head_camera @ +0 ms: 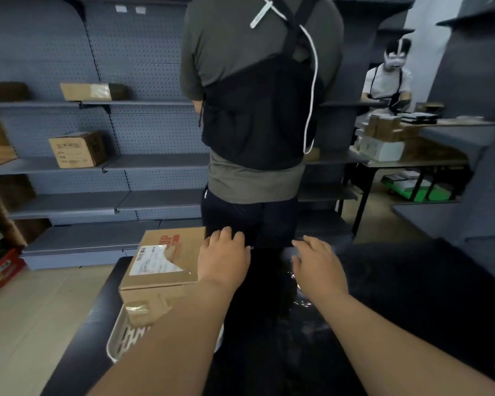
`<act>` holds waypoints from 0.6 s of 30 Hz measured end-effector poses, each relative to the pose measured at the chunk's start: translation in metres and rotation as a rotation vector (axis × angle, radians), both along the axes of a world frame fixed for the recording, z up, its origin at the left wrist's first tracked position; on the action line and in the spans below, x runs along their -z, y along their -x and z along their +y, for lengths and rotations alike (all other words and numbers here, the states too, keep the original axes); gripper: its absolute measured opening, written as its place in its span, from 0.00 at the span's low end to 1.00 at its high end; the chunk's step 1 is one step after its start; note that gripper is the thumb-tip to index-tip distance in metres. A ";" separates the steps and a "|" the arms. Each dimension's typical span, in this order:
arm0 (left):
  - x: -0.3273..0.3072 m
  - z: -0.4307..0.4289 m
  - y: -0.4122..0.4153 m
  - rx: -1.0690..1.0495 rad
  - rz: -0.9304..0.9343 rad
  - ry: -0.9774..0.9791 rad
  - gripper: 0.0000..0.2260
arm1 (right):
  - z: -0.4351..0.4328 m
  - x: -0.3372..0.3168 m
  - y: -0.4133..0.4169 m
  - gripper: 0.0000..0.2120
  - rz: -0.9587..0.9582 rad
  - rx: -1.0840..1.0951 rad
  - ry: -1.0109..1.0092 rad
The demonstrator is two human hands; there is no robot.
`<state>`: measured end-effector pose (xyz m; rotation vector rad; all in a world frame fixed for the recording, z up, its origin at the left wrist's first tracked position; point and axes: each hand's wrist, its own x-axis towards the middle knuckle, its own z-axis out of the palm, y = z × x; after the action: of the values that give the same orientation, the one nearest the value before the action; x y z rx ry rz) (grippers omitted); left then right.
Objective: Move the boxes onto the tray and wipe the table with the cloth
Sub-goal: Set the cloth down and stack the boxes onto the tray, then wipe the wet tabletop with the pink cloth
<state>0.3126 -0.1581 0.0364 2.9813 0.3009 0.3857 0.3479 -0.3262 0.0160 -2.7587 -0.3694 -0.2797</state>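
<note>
A brown cardboard box [163, 270] with a white shipping label and red print sits on the white slotted tray [120, 338] at the left of the black table [412, 295]. My left hand [223, 261] reaches forward just right of that box, fingers apart, its fingertips at the top edge of a dark, shiny-wrapped shape [270, 278] that barely stands out from the table. My right hand [317, 267] hovers palm down on the other side of that shape, fingers spread. No cloth is visible.
A person in a grey shirt and black apron [257, 110] stands with their back to me right at the table's far edge. Grey shelves [69, 164] with a few cardboard boxes line the left. Another person works at a table [412, 155] at the back right.
</note>
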 end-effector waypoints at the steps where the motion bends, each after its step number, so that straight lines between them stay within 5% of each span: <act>1: -0.001 -0.019 0.003 0.007 -0.009 -0.006 0.18 | -0.018 -0.002 0.003 0.21 -0.008 0.002 0.008; 18: 0.013 -0.207 0.076 0.012 -0.015 -0.056 0.18 | -0.201 0.006 0.061 0.20 -0.032 -0.004 0.059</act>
<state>0.2364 -0.3649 0.0231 3.0323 0.2758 0.4213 0.2871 -0.5272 0.0102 -2.8139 -0.3970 -0.3172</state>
